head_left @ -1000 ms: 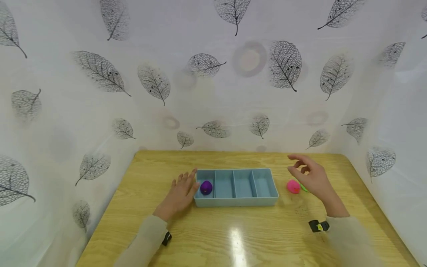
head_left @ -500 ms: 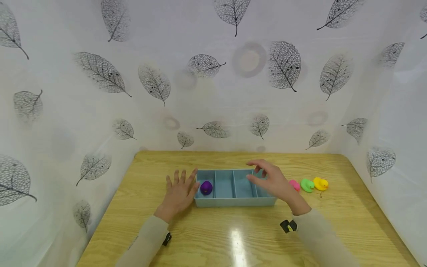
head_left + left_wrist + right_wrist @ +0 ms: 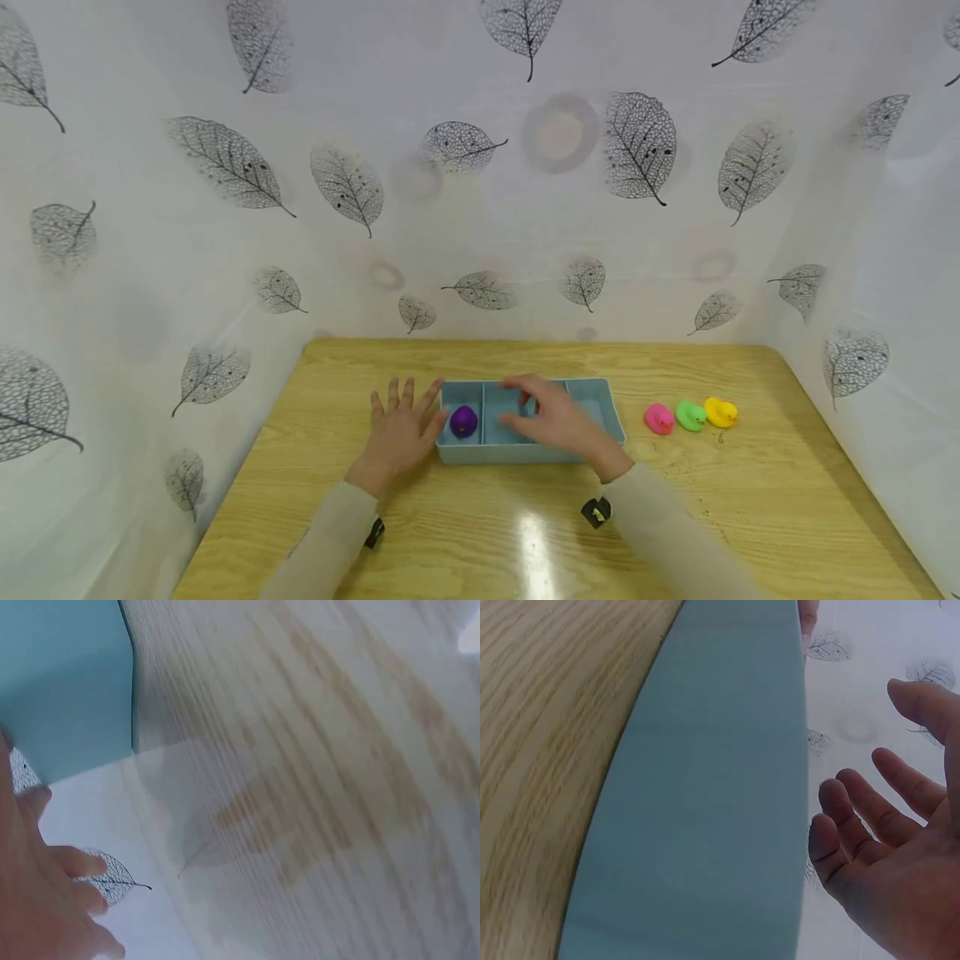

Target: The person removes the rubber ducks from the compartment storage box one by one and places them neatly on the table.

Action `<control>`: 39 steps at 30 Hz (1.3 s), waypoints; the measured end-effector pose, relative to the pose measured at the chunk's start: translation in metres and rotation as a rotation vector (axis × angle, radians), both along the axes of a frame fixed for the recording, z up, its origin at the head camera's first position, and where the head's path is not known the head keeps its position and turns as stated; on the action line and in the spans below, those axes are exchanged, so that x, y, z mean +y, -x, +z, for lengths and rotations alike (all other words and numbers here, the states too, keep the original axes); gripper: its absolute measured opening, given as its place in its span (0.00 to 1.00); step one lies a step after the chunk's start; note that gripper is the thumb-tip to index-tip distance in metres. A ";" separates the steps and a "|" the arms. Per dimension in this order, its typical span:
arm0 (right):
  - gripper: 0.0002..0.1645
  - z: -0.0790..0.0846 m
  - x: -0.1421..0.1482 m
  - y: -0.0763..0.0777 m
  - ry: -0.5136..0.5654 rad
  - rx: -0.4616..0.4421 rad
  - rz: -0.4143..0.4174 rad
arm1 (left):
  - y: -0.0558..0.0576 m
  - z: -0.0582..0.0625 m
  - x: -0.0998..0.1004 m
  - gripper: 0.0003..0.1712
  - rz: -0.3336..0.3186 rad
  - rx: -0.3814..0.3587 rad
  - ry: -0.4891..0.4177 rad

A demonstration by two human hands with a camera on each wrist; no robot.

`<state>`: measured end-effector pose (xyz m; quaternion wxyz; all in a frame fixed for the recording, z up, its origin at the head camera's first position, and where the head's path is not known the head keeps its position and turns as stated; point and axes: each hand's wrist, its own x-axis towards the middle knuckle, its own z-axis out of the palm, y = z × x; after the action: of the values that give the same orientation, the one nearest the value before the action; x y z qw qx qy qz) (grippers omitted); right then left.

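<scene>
A light-blue tray (image 3: 487,455) with several compartments sits on the table. In its leftmost compartment lies a purple rubber duck (image 3: 463,422). My left hand (image 3: 399,437) has its fingers spread at the tray's left end, thumb and index finger at the rim. The left wrist view shows the tray's corner (image 3: 71,690) beside that hand (image 3: 45,900). Over the tray's middle compartments hovers my right hand (image 3: 558,417), fingers loosely curved and apart. Nothing lies between its thumb and fingers in the right wrist view, where the hand (image 3: 900,855) is beyond the tray's side wall (image 3: 712,780).
To the right of the tray, a pink duck (image 3: 659,419), a green duck (image 3: 691,416) and a yellow duck (image 3: 721,412) stand in a row on the wooden table (image 3: 450,533). A leaf-patterned white curtain (image 3: 480,217) encloses the table's back and sides.
My right hand has moved left from above the ducks to over the middle of the tray, uncovering the ducks. The left hand's fingers have spread at the tray's left end.
</scene>
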<state>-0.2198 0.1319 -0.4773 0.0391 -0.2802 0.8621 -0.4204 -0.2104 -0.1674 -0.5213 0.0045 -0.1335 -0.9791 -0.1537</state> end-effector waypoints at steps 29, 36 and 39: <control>0.38 -0.026 -0.062 0.021 -0.199 0.015 0.071 | 0.007 -0.001 -0.029 0.52 -0.172 -0.092 -0.094; 0.35 -0.026 -0.069 0.021 -0.249 0.038 0.036 | 0.008 0.001 -0.028 0.53 -0.158 -0.109 -0.068; 0.35 -0.027 -0.071 0.022 -0.267 0.047 0.031 | 0.007 0.002 -0.027 0.53 -0.158 -0.119 -0.066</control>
<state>-0.2417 0.0607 -0.5038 0.0622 -0.2956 0.9067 -0.2945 -0.2178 -0.1947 -0.5194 -0.0613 -0.2009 -0.9584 -0.1935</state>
